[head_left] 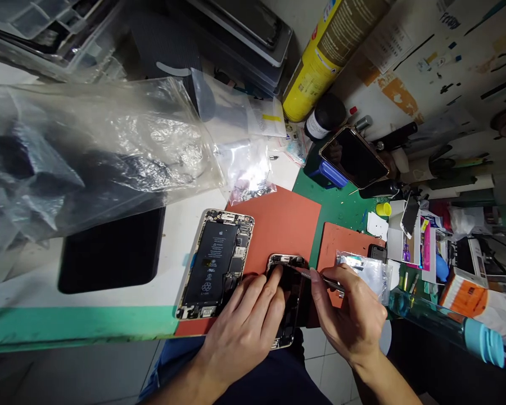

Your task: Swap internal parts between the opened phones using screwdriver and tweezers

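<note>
My left hand (248, 315) lies over a narrow opened phone (293, 304) at the mat's front edge, its fingers bent onto the dark inner face and hiding much of it. In my right hand (349, 315), thumb and fingers pinch slim grey tweezers (306, 273). Their tip points left to the phone's upper part, close to my left index fingertip. What the tip touches is too small to make out. To the left lies a larger opened phone (211, 264), its black battery and circuit board exposed.
A red-brown mat (278, 219) covers part of the bench. Clear plastic bags (152, 146) and a black phone-shaped slab (112, 253) lie left. Rightward are a phone on a blue stand (354, 157), a small bag (362, 275) and a blue bottle (447, 326). A yellow can (312, 73) stands behind.
</note>
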### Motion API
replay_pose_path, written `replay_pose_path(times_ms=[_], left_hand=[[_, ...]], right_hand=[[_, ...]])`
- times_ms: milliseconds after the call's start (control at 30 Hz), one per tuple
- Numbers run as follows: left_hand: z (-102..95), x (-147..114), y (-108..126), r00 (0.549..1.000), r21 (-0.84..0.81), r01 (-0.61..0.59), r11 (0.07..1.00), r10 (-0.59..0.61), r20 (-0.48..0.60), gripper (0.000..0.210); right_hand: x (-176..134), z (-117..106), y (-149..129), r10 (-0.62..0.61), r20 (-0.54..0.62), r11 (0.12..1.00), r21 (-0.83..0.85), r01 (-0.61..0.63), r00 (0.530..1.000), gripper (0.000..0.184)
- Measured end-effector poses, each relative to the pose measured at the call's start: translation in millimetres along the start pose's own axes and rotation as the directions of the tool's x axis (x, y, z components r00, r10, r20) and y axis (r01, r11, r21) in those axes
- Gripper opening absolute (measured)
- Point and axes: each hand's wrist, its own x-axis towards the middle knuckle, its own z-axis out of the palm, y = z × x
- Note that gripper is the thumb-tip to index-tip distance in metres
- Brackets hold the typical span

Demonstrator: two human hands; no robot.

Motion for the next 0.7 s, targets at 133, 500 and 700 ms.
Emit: replay_pose_path(times_ms=[133, 500, 700], left_hand=[[-0.3, -0.2, -0.1, 1.000, 0.010, 0.000, 1.000, 0.000, 0.013, 0.019], [-1.9, 0.9, -1.2, 1.000, 0.007, -0.006, 1.000, 0.006, 0.016, 0.020], [-2.3, 0.7, -1.7, 1.000, 0.024, -0.024, 0.999, 0.023, 0.020, 0.026]], right_hand=[[2.3, 3.1, 0.3, -0.011, 0.016, 0.999, 0.030, 0.011, 1.000, 0.016], [4.7, 4.1, -2.6, -0.058, 0.012, 0.997, 0.051, 0.057, 0.998, 0.019], [7.0, 5.4, -6.1, -0.126, 0.058, 0.992, 0.005, 0.126, 0.990, 0.017]])
